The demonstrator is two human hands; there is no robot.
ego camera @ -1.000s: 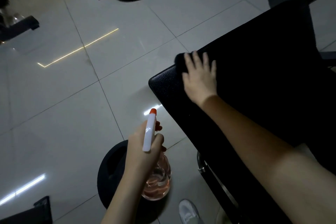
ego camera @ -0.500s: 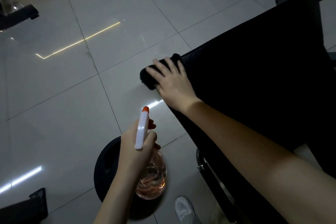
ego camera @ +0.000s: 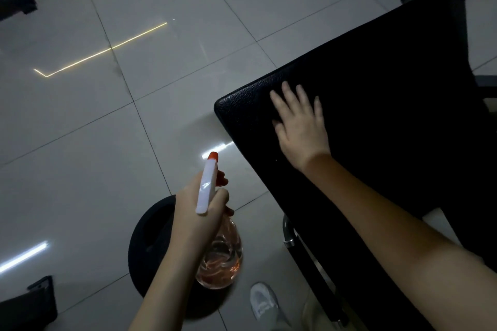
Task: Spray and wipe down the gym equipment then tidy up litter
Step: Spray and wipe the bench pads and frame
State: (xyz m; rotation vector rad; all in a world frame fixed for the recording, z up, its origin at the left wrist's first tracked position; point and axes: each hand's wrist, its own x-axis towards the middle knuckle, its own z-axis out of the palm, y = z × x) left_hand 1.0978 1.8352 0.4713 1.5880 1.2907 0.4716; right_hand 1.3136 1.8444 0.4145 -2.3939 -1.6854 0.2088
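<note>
A black padded gym bench point(ego camera: 390, 83) fills the right side of the view. My right hand point(ego camera: 301, 126) lies flat on its near-left corner with the fingers spread and straight. A dark cloth under the palm is hard to tell apart from the black pad. My left hand point(ego camera: 193, 204) grips a clear spray bottle point(ego camera: 219, 263) holding pinkish liquid, by its white head with an orange nozzle. The bottle hangs over the floor, left of the bench, with its nozzle pointing away from me.
A round black object point(ego camera: 148, 244) lies on the glossy tiled floor below the bottle. The bench's chrome frame point(ego camera: 289, 236) runs under the pad, and a white shoe point(ego camera: 263, 301) stands beside it. Dark equipment parts sit at the far left point(ego camera: 16, 5) and bottom left point(ego camera: 27, 306).
My right hand slid from the pad's left corner, where the dark cloth stuck out over the edge, back rightward onto the pad. The spray bottle stayed about where it was.
</note>
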